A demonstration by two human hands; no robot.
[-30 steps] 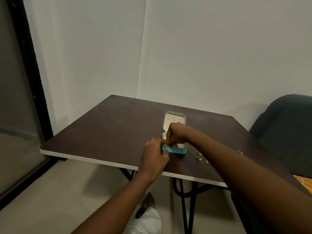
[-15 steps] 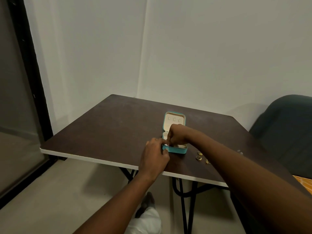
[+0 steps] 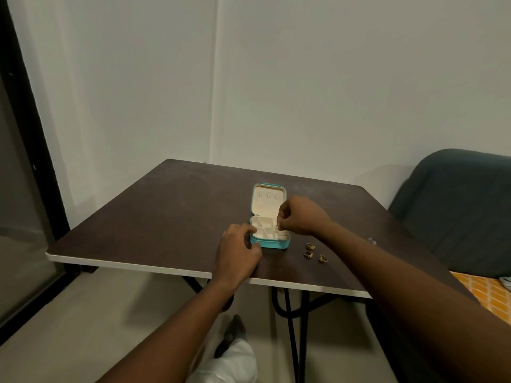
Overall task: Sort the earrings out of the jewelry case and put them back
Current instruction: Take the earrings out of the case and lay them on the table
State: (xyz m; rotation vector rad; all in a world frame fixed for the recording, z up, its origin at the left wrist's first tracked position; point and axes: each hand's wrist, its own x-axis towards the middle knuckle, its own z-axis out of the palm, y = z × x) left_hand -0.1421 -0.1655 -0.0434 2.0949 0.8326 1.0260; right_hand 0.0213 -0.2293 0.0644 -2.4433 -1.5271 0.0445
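Observation:
A small teal jewelry case [image 3: 272, 244] lies open on the dark table [image 3: 166, 217], its cream lid [image 3: 268, 200] tilted back. My left hand [image 3: 239, 251] grips the case's front left corner. My right hand [image 3: 300, 217] hovers just above the case's right side and pinches a small earring [image 3: 278, 225] between thumb and fingers. Three gold earrings [image 3: 310, 246] lie on the table to the right of the case, under my right forearm.
A dark padded chair [image 3: 459, 200] stands at the table's right. An orange patterned surface [image 3: 481, 288] shows below it. A small clear piece [image 3: 372, 240] lies near the table's right edge. A dark window frame [image 3: 30, 134] runs along the left wall.
My right hand has lifted out of the case's compartments and shifted right, now holding a small earring above it. My left hand has stayed on the case.

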